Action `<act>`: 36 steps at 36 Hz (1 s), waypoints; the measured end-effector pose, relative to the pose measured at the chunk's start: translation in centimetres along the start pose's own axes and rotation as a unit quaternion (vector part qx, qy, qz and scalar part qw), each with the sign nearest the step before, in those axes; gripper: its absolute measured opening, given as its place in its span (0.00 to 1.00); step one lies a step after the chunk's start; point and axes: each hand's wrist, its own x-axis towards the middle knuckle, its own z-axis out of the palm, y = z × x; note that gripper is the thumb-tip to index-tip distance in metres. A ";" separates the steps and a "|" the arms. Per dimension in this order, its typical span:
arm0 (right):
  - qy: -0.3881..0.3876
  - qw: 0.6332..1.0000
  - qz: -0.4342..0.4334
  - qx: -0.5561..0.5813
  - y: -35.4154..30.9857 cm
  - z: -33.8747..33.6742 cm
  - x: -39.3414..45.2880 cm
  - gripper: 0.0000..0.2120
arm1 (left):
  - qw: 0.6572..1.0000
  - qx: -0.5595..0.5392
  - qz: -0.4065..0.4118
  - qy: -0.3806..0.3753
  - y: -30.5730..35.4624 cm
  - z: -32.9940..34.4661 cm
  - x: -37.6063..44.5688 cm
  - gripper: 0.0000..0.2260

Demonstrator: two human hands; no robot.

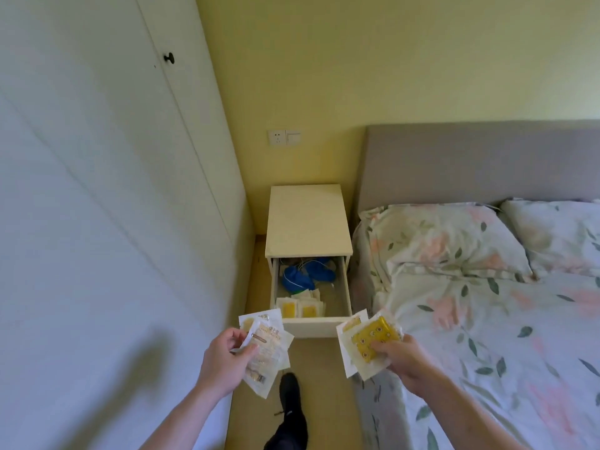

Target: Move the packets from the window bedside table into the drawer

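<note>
Standing between the wardrobe [81, 190] and the bed [487, 303], the person faces the bedside table [308, 219], whose drawer [313, 326] is pulled fully open toward the camera. The table sits in the corner against the yellow wall, with the wardrobe close on its left and the bed with its grey headboard [470, 164] just beside its right. A narrow strip of wooden floor runs from the drawer front back to the person's dark shoe [290, 394].

Both hands hover just in front of the drawer's front panel, level with each other and apart. The left hand [224, 362], left of the drawer front, grips a fanned stack of packets [266, 349], thumb on top. The right hand [399, 358], at the drawer's right front corner and over the bed's edge, pinches a second stack [360, 345].

The packets are flat, white-bordered sachets with yellow panels and printed text; the top one on the right is clear with yellow contents and dark spots.

More such packets [300, 308] lie in the drawer's front half. Behind them sits a blue bundle [302, 277] with white cords. The drawer's right front part is bare.
</note>
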 end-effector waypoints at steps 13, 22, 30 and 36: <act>0.069 0.994 0.080 -0.012 -9.7 9.5 20.7 0.16 | 0.994 0.051 -0.074 -0.061 -0.7 2.3 25.8 0.07; 0.073 0.981 0.161 -0.077 -6.8 13.0 35.9 0.11 | 0.986 0.022 -0.149 -0.065 -3.8 7.5 35.2 0.05; 0.080 0.973 0.167 -0.141 -1.8 16.5 47.1 0.06 | 0.985 -0.002 -0.167 -0.048 -8.8 12.0 40.3 0.04; 0.028 0.965 0.165 -0.201 3.4 18.6 52.0 0.09 | 0.988 -0.018 -0.152 -0.027 -12.0 14.4 43.6 0.04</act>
